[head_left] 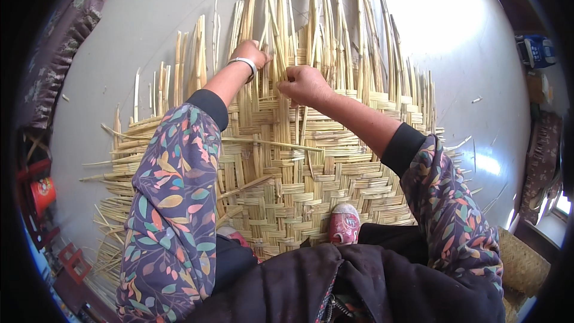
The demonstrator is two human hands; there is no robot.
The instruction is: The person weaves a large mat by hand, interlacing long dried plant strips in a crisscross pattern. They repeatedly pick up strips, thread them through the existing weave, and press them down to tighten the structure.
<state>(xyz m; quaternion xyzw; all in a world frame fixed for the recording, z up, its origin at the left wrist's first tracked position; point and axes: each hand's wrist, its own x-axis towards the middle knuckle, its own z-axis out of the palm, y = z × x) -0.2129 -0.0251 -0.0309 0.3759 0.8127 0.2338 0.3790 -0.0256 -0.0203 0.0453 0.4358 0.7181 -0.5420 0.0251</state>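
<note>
A broad woven mat (326, 188) of flattened, straw-coloured reed strips lies on the floor beneath me. Its far edge ends in long unwoven strips (335, 36) that point away. My left hand (254, 55), with a pale band at the wrist, is closed around reed strips left of the mat's middle. Close by on the right, my right hand (306, 85) grips a bundle of upright strips (277, 39) near the woven edge. The fingertips of both hands are partly hidden. One loose strip (275, 143) lies crosswise on the weave, nearer to me.
My shoe (344, 224) stands on the mat. Loose strip ends stick out along its left side (110, 167). Beyond the grey floor (161, 9) are a patterned cloth-covered seat (66, 42), a red container (43, 194) and a red stool (75, 262). A blue package (535, 49) sits at the right.
</note>
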